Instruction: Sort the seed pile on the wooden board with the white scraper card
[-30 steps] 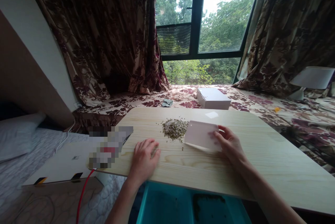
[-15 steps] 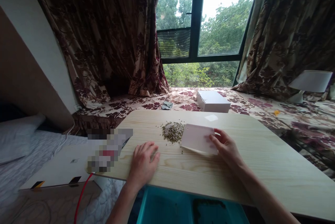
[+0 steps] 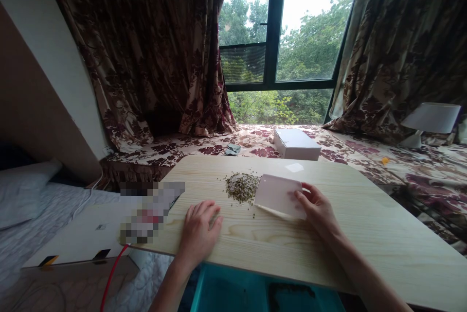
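Note:
My right hand (image 3: 320,211) pinches the right edge of a thin, pale, see-through plastic card (image 3: 276,196). The card is slightly tilted over the wooden tabletop (image 3: 255,236), its left edge right beside a heap of small green beans or seeds (image 3: 239,188). Some white grains or powder show among them, and a few loose ones lie around the heap. To the near left of the heap, my left hand (image 3: 199,230) rests palm down on the table with its fingers stretched out, holding nothing.
Below the table's near edge is a teal bin (image 3: 229,287) with dark matter in its right compartment. A white paper piece (image 3: 294,167) lies at the table's far side. Behind stand a white box (image 3: 297,145) and a lamp (image 3: 432,118). A red cable (image 3: 113,273) hangs at left.
My right hand has drawn the card very slightly to the right, along the heap's edge. My left hand stays in about the same place. The view has tipped up a little.

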Available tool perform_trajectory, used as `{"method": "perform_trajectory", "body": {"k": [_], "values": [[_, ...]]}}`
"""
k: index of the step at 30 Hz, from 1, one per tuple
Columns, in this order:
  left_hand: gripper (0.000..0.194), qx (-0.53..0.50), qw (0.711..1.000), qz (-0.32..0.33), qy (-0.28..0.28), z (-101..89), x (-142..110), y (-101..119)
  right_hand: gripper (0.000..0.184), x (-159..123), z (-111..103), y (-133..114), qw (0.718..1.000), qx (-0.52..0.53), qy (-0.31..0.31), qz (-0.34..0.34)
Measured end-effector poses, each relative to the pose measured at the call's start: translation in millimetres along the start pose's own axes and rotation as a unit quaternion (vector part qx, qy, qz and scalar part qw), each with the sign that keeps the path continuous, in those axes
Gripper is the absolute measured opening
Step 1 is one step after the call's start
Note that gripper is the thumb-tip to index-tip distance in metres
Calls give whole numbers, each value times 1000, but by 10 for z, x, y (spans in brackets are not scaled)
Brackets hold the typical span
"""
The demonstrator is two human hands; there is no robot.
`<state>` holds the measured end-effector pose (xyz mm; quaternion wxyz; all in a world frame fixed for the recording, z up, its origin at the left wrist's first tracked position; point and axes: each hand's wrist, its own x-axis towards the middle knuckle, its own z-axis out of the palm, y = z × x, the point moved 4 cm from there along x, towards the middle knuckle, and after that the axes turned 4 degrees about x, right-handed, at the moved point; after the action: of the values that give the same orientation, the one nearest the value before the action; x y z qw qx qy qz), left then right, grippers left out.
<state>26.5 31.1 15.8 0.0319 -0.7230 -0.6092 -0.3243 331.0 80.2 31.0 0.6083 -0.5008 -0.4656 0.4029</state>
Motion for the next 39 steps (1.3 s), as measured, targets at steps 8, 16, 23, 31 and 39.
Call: {"method": "perform_trajectory", "body": {"k": [8,16,23,31,39], "values": [[18,4,1000,0,2,2,0,2,56,-2,19,27,1000,5,-19,0],[18,5,1000,4,-3,12,0,-7,60,-16,34,-18,1000,14,-19,4],[18,5,1000,4,3,7,-1,0,58,-28,58,-22,999,1,-31,5],[18,3,1000,4,7,8,-2,-2,57,-30,39,-36,999,-14,-28,-8],[17,4,1000,4,2,7,5,-10,56,-57,79,-55,999,-7,-44,1]]}}
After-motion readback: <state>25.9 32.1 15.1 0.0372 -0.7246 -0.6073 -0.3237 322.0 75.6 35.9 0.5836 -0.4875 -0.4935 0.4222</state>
